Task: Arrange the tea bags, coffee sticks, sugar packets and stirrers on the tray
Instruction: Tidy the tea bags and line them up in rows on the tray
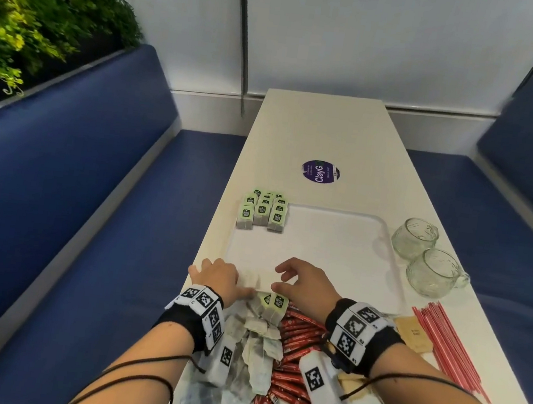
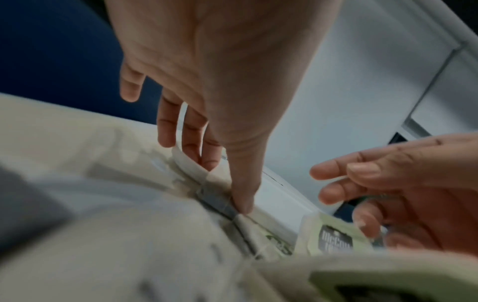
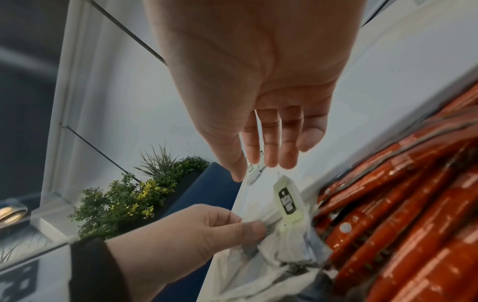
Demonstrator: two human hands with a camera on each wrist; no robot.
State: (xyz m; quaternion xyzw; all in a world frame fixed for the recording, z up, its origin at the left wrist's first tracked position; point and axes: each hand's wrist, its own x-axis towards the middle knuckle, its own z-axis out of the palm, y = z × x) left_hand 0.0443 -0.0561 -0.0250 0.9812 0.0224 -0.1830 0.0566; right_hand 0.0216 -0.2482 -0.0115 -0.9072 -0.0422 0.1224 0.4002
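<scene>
A white tray (image 1: 320,242) lies on the white table, with rows of green-tagged tea bags (image 1: 262,209) standing at its far left corner. A loose pile of tea bags (image 1: 259,328) lies at the tray's near edge. My left hand (image 1: 225,279) (image 2: 220,173) pinches a white tea bag (image 2: 189,161) from that pile between thumb and fingers. My right hand (image 1: 283,276) (image 3: 254,169) hovers with relaxed fingers just over a green-tagged tea bag (image 3: 287,201) (image 1: 278,302). Red coffee sticks (image 1: 298,340) (image 3: 401,204) lie under my right wrist. Brown sugar packets (image 1: 413,334) and red stirrers (image 1: 445,344) lie to the right.
Two glass cups (image 1: 418,237) (image 1: 434,272) stand right of the tray. A purple sticker (image 1: 321,171) marks the table beyond it. Blue benches (image 1: 76,178) run along both sides, with plants (image 1: 28,21) behind the left one.
</scene>
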